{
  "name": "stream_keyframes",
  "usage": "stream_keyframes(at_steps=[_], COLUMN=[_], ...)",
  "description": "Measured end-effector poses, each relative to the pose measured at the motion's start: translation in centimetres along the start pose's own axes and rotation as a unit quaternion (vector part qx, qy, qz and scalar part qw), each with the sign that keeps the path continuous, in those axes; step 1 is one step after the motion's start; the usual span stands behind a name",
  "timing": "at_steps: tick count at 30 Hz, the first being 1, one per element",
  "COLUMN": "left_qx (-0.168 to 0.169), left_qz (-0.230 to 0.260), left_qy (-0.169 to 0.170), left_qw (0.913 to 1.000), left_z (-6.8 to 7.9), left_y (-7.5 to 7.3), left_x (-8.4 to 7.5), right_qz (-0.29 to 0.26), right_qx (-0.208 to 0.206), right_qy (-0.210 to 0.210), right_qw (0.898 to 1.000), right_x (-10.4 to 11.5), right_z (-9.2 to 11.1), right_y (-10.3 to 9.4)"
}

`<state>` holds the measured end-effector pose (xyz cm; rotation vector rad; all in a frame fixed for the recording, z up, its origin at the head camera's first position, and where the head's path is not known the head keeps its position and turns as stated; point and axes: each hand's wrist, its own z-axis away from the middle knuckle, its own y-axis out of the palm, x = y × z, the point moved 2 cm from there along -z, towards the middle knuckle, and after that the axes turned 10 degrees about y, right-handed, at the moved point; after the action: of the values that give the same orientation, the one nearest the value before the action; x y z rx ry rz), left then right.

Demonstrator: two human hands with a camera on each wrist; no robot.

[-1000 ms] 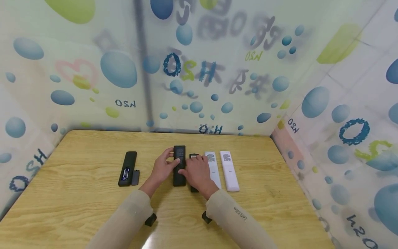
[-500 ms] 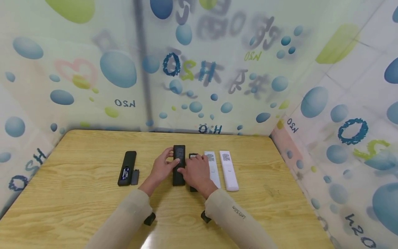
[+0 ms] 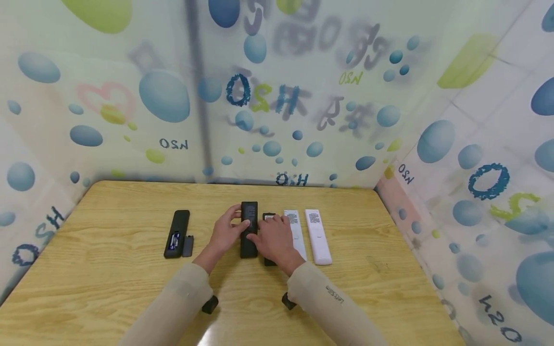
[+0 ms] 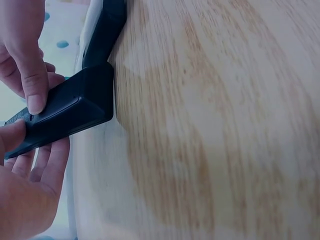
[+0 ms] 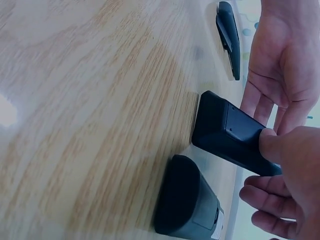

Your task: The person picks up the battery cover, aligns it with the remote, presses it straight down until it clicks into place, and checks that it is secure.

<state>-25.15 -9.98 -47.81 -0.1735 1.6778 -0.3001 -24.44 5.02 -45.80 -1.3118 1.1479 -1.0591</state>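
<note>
A black remote control (image 3: 249,247) lies face down on the table between both hands, small print on its back. My left hand (image 3: 225,233) grips its left side, thumb across the back and fingers along the far edge. From the right, my right hand (image 3: 278,239) has its thumb on the remote's back panel, seen closely in the right wrist view, with fingers curled beside the right edge. Another black remote (image 3: 269,262) lies partly hidden under the right hand. The black remote's cover (image 5: 245,127) looks in place.
At left lies a black remote (image 3: 178,228) with its battery bay uncovered and batteries showing; a small dark battery cover (image 3: 188,246) is beside it. Two white remotes (image 3: 295,230) lie face down at right. The wooden table (image 3: 368,298) meets a patterned curtain (image 3: 268,163) at the back.
</note>
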Motion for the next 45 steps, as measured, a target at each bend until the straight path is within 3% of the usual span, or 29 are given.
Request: stream_keyframes(at_steps=[17, 28, 34, 45], left_qx=[-0.007, -0.013, -0.017, -0.002], left_qz=[0.002, 0.013, -0.017, -0.07], left_qy=[0.002, -0.018, -0.047, -0.071], left_qw=[1.0, 0.9997, 0.9986, 0.995], left_z=[0.6, 0.8, 0.7, 0.3], left_y=[0.1, -0.1, 0.3, 1.2], left_x=[-0.7, -0.5, 0.0, 1.1], right_qz=[-0.021, -0.039, -0.055, -0.053], right_qx=[-0.012, -0.033, -0.023, -0.015], right_qy=[-0.017, -0.032, -0.027, -0.029], right_qw=[1.0, 0.998, 0.998, 0.998], right_x=[-0.4, -2.4, -3.6, -4.6], right_z=[0.6, 1.4, 1.7, 2.2], right_y=[-0.5, -1.5, -1.3, -0.7])
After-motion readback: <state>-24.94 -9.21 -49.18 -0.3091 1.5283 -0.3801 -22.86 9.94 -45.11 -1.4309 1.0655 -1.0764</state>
